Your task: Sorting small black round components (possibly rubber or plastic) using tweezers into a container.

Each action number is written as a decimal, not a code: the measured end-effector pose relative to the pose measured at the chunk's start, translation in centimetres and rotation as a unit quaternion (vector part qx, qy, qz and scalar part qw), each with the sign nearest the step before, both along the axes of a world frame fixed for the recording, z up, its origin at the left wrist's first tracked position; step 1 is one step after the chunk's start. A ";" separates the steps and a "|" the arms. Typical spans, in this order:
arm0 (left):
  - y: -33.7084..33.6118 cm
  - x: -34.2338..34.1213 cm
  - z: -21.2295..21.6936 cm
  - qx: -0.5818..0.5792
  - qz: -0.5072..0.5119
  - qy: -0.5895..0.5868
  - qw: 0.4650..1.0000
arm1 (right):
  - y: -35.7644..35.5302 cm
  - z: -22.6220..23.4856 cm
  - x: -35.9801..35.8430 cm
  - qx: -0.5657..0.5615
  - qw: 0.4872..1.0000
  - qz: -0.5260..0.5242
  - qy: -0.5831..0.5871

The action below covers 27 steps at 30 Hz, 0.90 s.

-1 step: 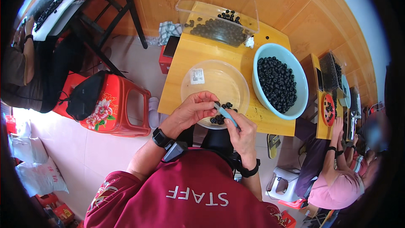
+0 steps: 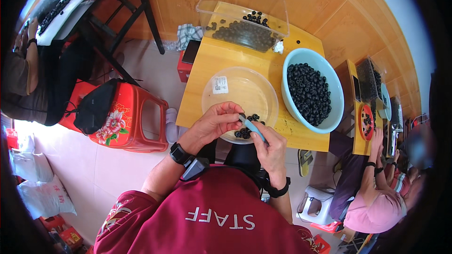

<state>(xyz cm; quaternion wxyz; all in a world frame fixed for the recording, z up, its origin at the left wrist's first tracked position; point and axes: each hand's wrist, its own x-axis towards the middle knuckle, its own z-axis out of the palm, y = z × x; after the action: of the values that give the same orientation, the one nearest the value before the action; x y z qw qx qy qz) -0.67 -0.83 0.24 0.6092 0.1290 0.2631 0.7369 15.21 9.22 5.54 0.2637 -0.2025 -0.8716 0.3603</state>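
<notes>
My left hand (image 2: 214, 122) pinches a small black ring at its fingertips, over the near rim of a clear plastic bowl (image 2: 226, 94). My right hand (image 2: 270, 148) grips a thin light-blue tool (image 2: 253, 128) whose tip meets the left fingertips. A few black rings (image 2: 245, 132) lie in the clear bowl under the hands. To the right stands a light-blue bowl (image 2: 288, 106) filled with several black rings (image 2: 308, 91). A clear plastic box (image 2: 242, 0) holding dark beads sits at the far edge of the yellow table (image 2: 207, 61).
A red plastic stool (image 2: 141, 131) with a black bag on it stands left of the table. One person sits at the far left (image 2: 28, 75), another in pink at the lower right (image 2: 372, 207) beside a second table with a red bowl (image 2: 366, 122). White sacks (image 2: 42, 193) lie on the floor.
</notes>
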 end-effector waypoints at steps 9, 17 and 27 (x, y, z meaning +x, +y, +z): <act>-0.1 0.1 -0.5 0.008 0.009 -0.028 1.000 | 0.2 -0.1 0.1 0.002 1.000 0.003 -0.013; -0.5 0.2 0.8 -0.021 0.042 -0.035 0.998 | 1.0 -1.3 -0.5 0.027 0.999 0.014 0.021; -0.7 0.7 1.6 -0.004 0.007 -0.015 1.000 | 1.3 -0.1 -0.8 -0.166 0.985 -0.037 0.026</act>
<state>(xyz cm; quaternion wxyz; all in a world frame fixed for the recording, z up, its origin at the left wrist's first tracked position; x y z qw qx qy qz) -0.01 -1.51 1.87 0.6084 0.1138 0.2579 0.7419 14.37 10.51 5.40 0.2623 -0.2657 -0.7845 0.4952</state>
